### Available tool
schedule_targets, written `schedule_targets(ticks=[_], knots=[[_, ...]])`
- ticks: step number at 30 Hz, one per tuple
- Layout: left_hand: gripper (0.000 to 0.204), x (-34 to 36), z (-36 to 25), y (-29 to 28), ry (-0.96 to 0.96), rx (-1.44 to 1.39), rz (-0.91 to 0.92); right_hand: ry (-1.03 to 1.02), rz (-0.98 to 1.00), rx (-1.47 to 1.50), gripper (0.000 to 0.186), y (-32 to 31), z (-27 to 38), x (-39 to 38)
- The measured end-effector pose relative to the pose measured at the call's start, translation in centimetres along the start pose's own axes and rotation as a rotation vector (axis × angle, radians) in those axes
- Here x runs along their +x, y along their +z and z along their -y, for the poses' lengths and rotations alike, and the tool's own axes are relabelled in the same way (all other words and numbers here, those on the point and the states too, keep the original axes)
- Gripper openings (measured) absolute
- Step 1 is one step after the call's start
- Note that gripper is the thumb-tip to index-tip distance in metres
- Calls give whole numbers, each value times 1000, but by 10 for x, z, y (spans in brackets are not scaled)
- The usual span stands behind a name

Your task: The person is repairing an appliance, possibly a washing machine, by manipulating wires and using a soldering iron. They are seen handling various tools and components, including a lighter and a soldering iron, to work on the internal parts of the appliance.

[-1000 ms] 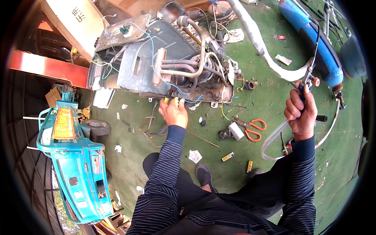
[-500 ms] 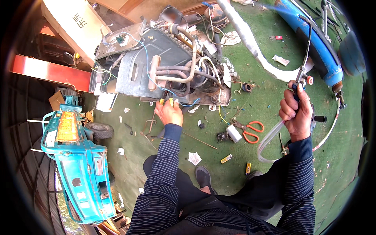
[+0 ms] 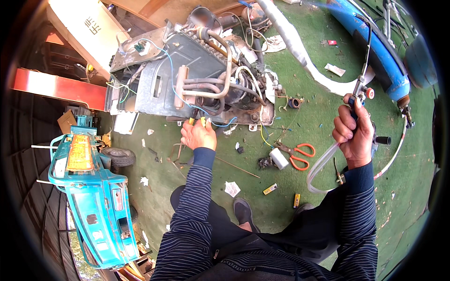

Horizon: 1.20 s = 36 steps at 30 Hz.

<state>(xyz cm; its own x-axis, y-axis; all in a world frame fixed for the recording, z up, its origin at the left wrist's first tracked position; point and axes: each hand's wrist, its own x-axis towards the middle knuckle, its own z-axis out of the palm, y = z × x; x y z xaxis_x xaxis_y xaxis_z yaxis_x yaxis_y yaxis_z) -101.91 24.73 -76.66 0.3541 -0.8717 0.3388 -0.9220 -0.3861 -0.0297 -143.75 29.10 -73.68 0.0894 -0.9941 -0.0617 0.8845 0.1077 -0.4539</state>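
A stripped grey metal unit (image 3: 154,84) with copper pipes, a black compressor and loose wires lies on the green mat. My left hand (image 3: 198,135) is closed on yellow-handled pliers (image 3: 196,121) at the unit's near edge, by the blue and yellow wires. My right hand (image 3: 354,131) is raised to the right and grips the blue handle of a gas torch (image 3: 362,84) with a red knob; its thin tube points up and a clear hose (image 3: 323,161) loops down from it.
Orange-handled scissors (image 3: 300,154), a small white cylinder (image 3: 280,158) and lighters lie on the green mat (image 3: 300,187). A blue gas cylinder (image 3: 375,47) lies at the top right, a white insulated pipe (image 3: 295,47) beside it. A turquoise three-wheeled vehicle (image 3: 89,192) stands at the left.
The view has shifted, so the unit sits lower and more central. My right hand with the torch has stayed raised; my left hand remains at the unit's edge.
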Motion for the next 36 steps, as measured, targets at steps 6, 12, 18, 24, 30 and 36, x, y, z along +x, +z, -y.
schedule_targets(ticks=[6,12,18,24,30,36], knots=[[29,13,18,8,4,50,90,10,14,16,29,2,-5,2],[21,17,19,7,34,56,168,5,5,-5,29,1,-4,2],[21,22,27,9,46,12,245,1,19,12,29,2,-4,3],[23,28,35,20,54,5,271,-3,12,20,28,3,-5,2],[29,33,33,20,5,2,328,-16,-8,38,28,12,-8,0],[31,34,22,2,-91,24,385,5,24,-12,28,10,-12,-3]])
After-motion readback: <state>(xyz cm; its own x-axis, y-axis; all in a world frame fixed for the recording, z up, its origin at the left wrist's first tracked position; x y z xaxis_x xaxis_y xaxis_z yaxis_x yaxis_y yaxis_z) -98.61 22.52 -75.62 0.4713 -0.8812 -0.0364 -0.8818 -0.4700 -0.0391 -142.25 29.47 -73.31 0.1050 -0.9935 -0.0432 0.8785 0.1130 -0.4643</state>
